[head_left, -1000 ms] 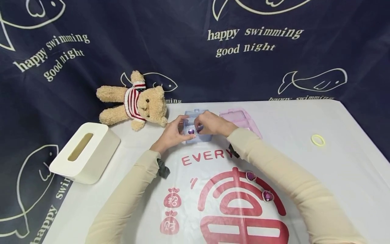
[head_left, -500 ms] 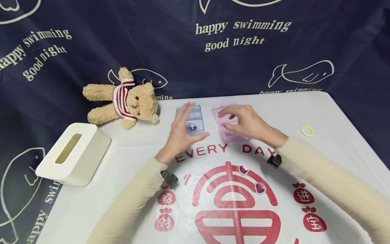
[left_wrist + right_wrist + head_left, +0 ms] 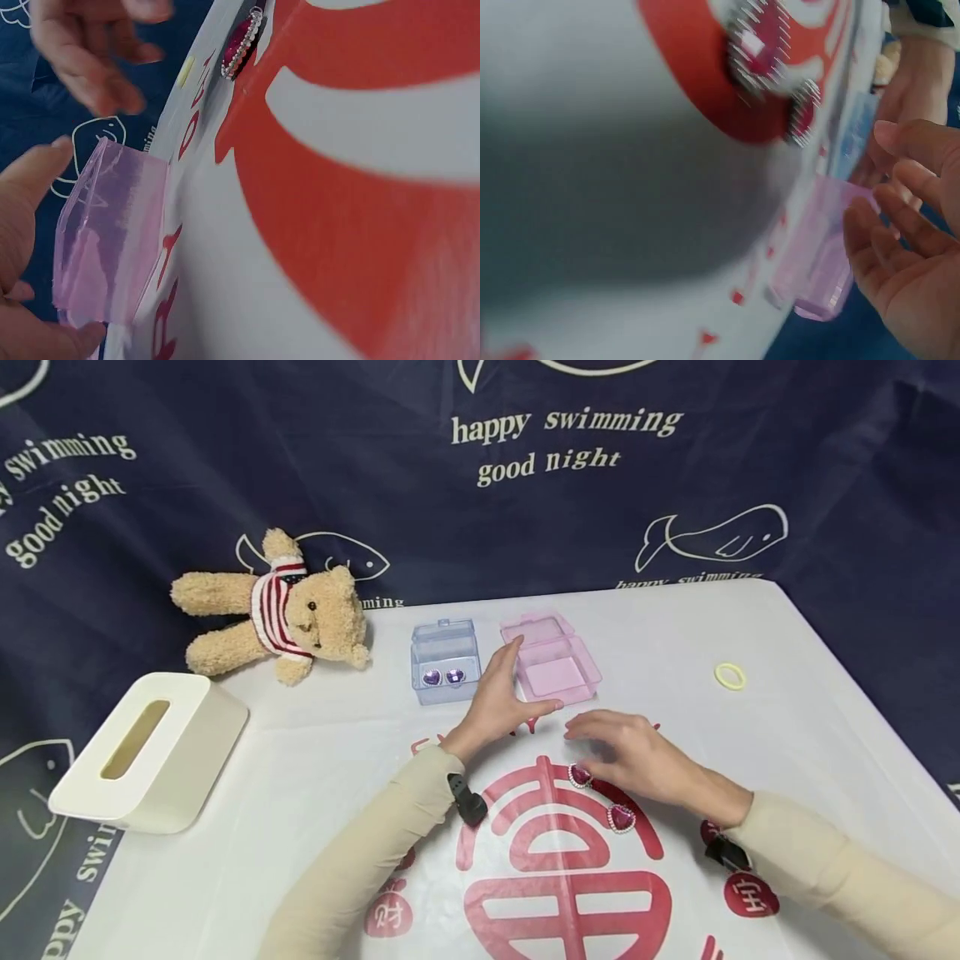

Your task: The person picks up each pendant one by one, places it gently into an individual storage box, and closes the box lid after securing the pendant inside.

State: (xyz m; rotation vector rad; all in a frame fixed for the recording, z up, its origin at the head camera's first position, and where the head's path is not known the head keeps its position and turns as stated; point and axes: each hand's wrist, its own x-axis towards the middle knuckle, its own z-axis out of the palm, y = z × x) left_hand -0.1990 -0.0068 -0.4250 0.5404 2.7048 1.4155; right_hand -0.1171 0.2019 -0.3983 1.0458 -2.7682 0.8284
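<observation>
My left hand is at the left side of the pink box, thumb and fingers spread apart around its near left corner. The clear pink box has its lid raised, and no gem shows inside. To its left stands the clear blue box, lid also up, with two purple heart gems in it. My right hand hovers with relaxed fingers over the table, holding nothing. Under its fingertips lies one magenta heart gem with a beaded rim, partly covered in the head view. A second magenta heart gem lies nearer to me.
A teddy bear in a striped shirt lies at the back left, by the dark cloth. In front of it stands a white tissue box. A yellow ring lies far right on the white tablecloth.
My left hand has moved from the blue box to the pink box. My right hand left the blue box, passed over the pink one and came down toward the magenta gems. The view shifted slightly.
</observation>
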